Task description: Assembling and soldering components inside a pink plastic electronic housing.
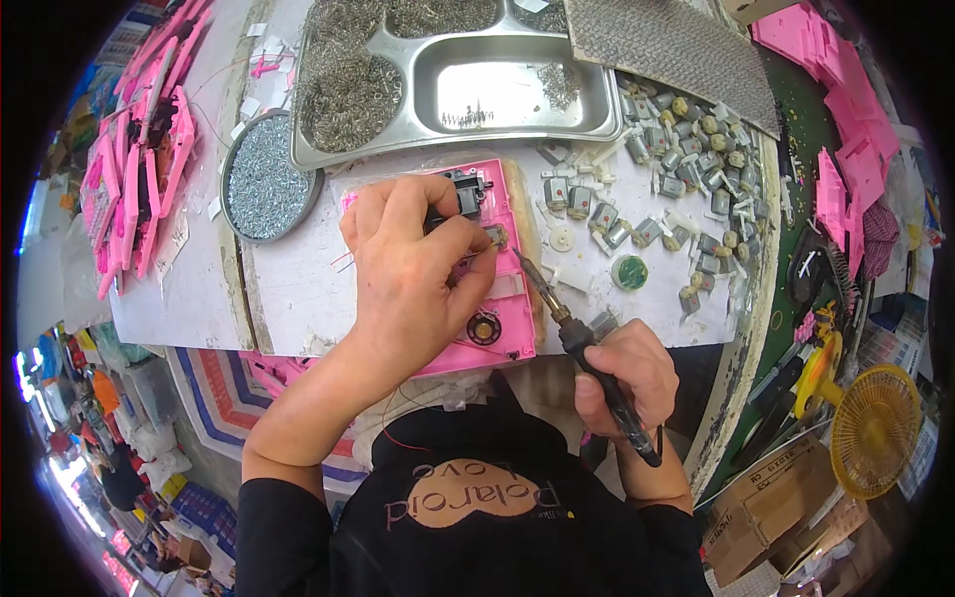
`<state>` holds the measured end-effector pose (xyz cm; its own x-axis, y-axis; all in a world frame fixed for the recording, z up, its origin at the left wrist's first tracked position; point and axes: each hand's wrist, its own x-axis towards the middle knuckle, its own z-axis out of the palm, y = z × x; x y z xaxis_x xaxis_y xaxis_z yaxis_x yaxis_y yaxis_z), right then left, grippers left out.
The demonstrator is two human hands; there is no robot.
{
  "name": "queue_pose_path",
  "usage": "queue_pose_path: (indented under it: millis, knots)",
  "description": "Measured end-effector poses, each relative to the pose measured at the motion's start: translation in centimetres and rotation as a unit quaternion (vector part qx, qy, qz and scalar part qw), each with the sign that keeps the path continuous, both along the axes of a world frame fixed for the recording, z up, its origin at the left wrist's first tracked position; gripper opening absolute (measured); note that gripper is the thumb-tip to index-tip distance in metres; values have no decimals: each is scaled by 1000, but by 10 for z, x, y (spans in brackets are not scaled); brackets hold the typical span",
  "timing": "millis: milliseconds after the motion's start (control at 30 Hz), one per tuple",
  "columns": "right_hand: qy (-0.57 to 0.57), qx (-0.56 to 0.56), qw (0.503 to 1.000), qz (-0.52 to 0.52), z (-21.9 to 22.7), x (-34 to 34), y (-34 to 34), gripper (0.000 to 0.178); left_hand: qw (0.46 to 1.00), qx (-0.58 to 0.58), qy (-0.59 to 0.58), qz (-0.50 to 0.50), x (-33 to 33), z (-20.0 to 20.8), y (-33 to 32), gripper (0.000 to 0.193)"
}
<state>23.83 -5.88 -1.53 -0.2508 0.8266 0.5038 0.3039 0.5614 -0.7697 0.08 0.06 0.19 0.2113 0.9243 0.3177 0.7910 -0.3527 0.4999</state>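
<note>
My right hand is wrapped round the black handle of a soldering iron. Its thin metal tip points up and left to a small motor in a pink plastic shell. Over that shell, my left hand is closed, thumb and forefinger pinched beside the motor; whatever they pinch is hidden. A black mechanism sits at the shell's far end, partly covered by my fingers. Nearer me, a round speaker lies in the shell, with thin wires close by.
Loose motors are heaped on the right, by a small green-topped round tub. A metal tray of springs stands beyond, a bowl of small metal pins at left. Pink shells pile far left; a yellow fan stands at right.
</note>
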Motion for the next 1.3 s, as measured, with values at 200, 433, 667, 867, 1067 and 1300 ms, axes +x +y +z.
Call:
queue_pose_path:
  millis: [200, 433, 667, 867, 1067, 1300]
  knots:
    - [-2, 0, 1000, 2, 0, -2, 3, 29, 1000, -1, -3, 5, 0, -2, -1, 14]
    - [6, 7, 1000, -6, 1, 1, 5, 29, 1000, 7, 17, -3, -2, 5, -3, 15]
    - [3, 9, 1000, -3, -1, 0, 11, 29, 998, 46, 29, -6, -4, 1, 3, 15]
    - [6, 21, 1000, -7, -3, -5, 19, 30, 996, 70, 53, -20, -3, 2, 6, 19]
    - [1, 20, 1000, 5, -3, -8, 23, 31, 995, 72, 72, -20, -4, 3, 5, 20]
    - [1, 18, 1000, 7, -3, -11, 26, 30, 994, 80, 67, -23, -3, 3, 5, 21]
